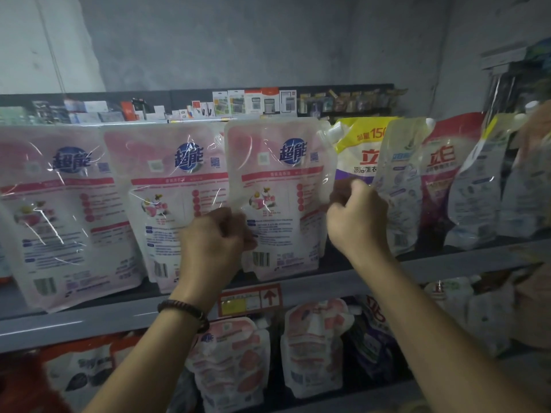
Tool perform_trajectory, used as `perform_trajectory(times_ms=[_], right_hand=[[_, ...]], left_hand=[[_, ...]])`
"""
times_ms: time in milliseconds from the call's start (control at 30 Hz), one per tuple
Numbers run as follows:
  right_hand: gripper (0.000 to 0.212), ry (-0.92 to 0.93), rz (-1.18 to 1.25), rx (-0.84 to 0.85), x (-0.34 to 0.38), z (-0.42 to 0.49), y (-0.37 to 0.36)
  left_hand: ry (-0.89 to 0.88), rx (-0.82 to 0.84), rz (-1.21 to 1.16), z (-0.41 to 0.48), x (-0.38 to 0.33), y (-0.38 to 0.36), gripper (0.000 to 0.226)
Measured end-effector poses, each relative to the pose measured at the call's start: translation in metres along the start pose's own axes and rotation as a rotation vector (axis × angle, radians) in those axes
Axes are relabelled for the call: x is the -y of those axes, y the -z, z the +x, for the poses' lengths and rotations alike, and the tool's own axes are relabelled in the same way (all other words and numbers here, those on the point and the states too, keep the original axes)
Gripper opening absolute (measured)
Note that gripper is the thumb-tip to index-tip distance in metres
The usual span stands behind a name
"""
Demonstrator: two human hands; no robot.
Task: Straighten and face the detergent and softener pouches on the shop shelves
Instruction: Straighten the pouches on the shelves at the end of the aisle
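Upper shelf [447, 263]: a row of standing pouches, pink at left, then yellow-topped, whitish and red.
Held pouch [277, 189]: third pink one, upright on this shelf, spout at its top right corner.
Left hand [214, 236]: grip curled, pinching the pouch's left edge.
Right hand [356, 216]: grip curled, pinching its right edge.
Below: slumped pink pouches [313, 344] beside a purple pouch [372, 338].
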State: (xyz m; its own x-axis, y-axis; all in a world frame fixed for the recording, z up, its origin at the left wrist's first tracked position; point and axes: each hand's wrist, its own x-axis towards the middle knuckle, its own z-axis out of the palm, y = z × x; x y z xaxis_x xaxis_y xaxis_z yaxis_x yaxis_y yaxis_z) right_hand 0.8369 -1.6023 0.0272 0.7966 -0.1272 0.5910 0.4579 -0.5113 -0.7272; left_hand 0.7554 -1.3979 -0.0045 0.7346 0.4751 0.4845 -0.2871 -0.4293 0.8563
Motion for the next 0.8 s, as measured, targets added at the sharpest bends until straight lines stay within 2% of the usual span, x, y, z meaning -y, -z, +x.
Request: perform_trajectory(times_ms=[100, 300, 400, 500, 600, 700, 800], right_hand=[[0.015, 0.032, 0.022, -0.009, 0.000, -0.005, -0.004], [0.018, 0.049, 0.090, 0.017, -0.006, -0.010, -0.007], [0.020, 0.083, 0.112, 0.046, -0.008, -0.015, -0.003], [0.025, 0.106, 0.177, 0.082, -0.010, -0.022, 0.002], [0.030, 0.094, 0.189, 0.082, -0.014, -0.029, 0.009], [0.021, 0.053, 0.240, 0.072, -0.018, -0.037, 0.016], [0.017, 0.013, 0.292, 0.066, -0.022, -0.047, 0.023]], left_hand=[[-0.072, -0.069, 0.044, -0.010, 0.002, -0.004, 0.010], [-0.149, -0.063, 0.127, -0.027, -0.001, -0.012, 0.061], [-0.143, -0.091, 0.094, -0.037, -0.003, -0.016, 0.068], [-0.131, -0.125, 0.024, -0.048, -0.004, -0.020, 0.064], [-0.136, -0.140, -0.033, -0.053, -0.003, -0.023, 0.048], [-0.132, -0.127, -0.052, -0.054, -0.002, -0.022, 0.032], [-0.136, -0.043, -0.078, -0.056, -0.001, -0.025, 0.026]])
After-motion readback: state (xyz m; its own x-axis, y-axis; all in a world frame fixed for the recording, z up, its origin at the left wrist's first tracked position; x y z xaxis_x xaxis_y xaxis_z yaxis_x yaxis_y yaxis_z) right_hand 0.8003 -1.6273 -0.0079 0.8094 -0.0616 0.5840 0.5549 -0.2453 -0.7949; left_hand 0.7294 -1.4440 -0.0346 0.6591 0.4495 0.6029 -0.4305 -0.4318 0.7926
